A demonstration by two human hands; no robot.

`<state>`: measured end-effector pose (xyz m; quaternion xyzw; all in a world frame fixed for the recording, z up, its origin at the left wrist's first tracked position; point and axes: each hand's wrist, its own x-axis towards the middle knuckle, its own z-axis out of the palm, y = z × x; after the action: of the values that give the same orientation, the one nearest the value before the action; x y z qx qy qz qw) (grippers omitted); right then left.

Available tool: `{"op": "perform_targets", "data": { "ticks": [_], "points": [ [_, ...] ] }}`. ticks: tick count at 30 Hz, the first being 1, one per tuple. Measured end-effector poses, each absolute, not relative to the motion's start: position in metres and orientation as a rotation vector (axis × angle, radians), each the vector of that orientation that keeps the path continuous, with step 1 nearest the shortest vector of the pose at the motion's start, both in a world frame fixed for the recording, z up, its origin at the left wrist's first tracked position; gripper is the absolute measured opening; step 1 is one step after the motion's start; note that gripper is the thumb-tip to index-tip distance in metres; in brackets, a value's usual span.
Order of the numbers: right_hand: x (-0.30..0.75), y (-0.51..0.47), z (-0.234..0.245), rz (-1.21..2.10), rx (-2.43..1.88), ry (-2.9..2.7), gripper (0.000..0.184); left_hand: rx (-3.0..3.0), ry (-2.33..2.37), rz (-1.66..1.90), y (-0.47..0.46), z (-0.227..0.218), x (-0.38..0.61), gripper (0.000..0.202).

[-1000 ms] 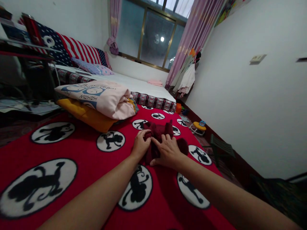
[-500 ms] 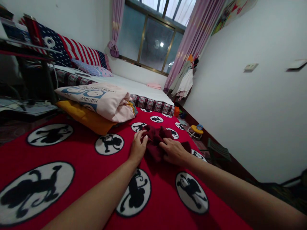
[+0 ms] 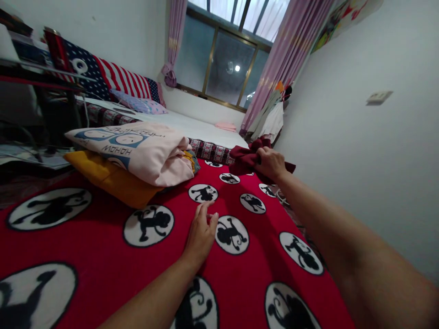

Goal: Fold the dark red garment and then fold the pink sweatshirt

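Observation:
My right hand [image 3: 270, 163] is closed around a bunched dark red garment [image 3: 246, 160] and holds it up in the air above the far part of the red blanket [image 3: 103, 246]. My left hand [image 3: 201, 234] rests on that blanket with its fingers stretched out and holds nothing. The blanket is red with white circles that bear black monkey figures. The garment hangs clear of the blanket, to the right of a stack of folded clothes.
A folded stack, a pink printed piece [image 3: 137, 148] on a yellow one [image 3: 109, 178], lies at the left. Behind are a mattress [image 3: 192, 125], a flag-pattern pillow [image 3: 109, 80], a window with pink curtains [image 3: 284, 55], hanging clothes [image 3: 270, 119] and a white wall at the right.
My right hand has lifted the dark red garment off the blanket, up and away to the far right. My left hand has let go of it and now lies flat on the blanket.

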<state>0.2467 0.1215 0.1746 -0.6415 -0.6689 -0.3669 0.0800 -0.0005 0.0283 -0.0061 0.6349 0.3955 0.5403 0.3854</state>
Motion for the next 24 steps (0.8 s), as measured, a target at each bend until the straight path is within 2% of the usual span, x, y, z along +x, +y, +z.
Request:
{"op": "perform_targets", "data": {
  "ticks": [4,6,10,13,16,18,24],
  "points": [
    [0.293,0.14,0.123,-0.523,-2.238,-1.904,0.056,1.645,1.015,1.336,0.026,-0.004,-0.001,0.036],
    [0.314,0.137,0.087,-0.313,-2.471,-1.614,0.062,1.662,1.02,1.316,0.025,-0.003,0.0,0.036],
    [0.328,0.128,0.036,-0.492,-2.591,-1.062,0.053,1.689,1.046,1.246,0.023,-0.003,0.001,0.037],
    [0.31,0.132,0.028,-0.728,-2.311,-1.336,0.047,1.704,1.059,1.217,0.021,-0.004,0.001,0.037],
    [0.281,0.147,0.031,-0.792,-2.084,-1.791,0.056,1.72,1.07,1.204,0.022,-0.004,0.002,0.037],
    [0.263,0.159,0.031,-0.771,-2.09,-1.958,0.063,1.726,1.073,1.196,0.023,-0.005,0.002,0.038],
    [0.229,0.185,0.027,-0.747,-2.196,-2.006,0.057,1.782,1.085,1.193,0.022,-0.006,0.003,0.036]
  ]
}}
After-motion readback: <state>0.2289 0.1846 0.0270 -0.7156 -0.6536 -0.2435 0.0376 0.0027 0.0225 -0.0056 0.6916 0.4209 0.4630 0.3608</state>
